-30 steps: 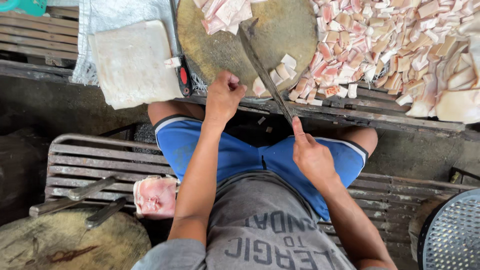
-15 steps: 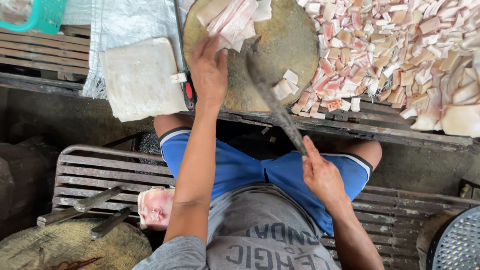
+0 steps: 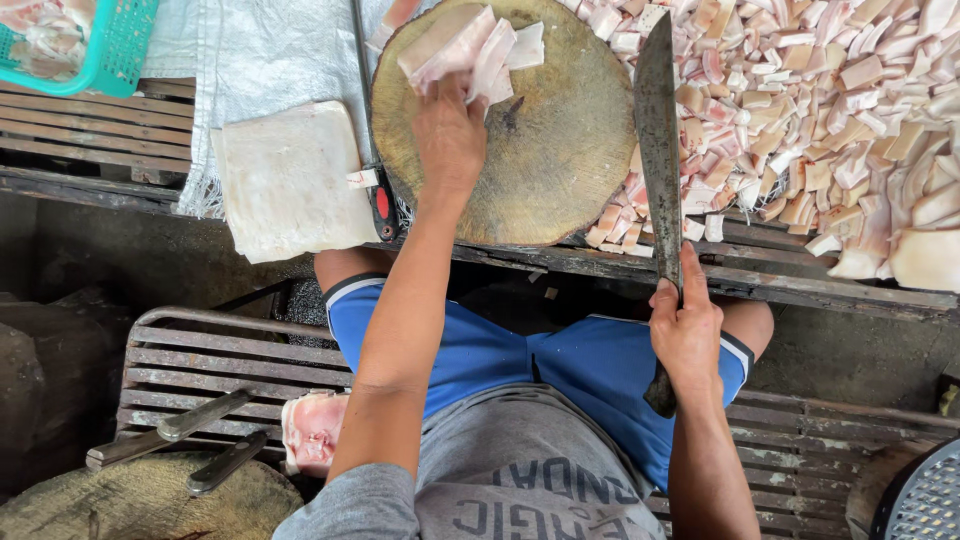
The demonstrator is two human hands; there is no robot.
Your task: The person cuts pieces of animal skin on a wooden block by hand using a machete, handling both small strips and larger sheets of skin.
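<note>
My left hand reaches across a round wooden chopping block and grips strips of pale pink fatty meat at its far edge. My right hand is closed around the handle of a long dark cleaver. The blade points away from me along the block's right side, above cut pieces. A large heap of cut meat cubes covers the wooden slats right of the block.
A pale slab of fat lies left of the block, beside a red-handled tool. A teal basket sits far left. On my bench lie two knives, a meat piece and another block. A metal mesh shows bottom right.
My left hand moved from the block's near edge to its far side and took hold of the meat strips. The cleaver swung from slanting across the block to pointing straight away.
</note>
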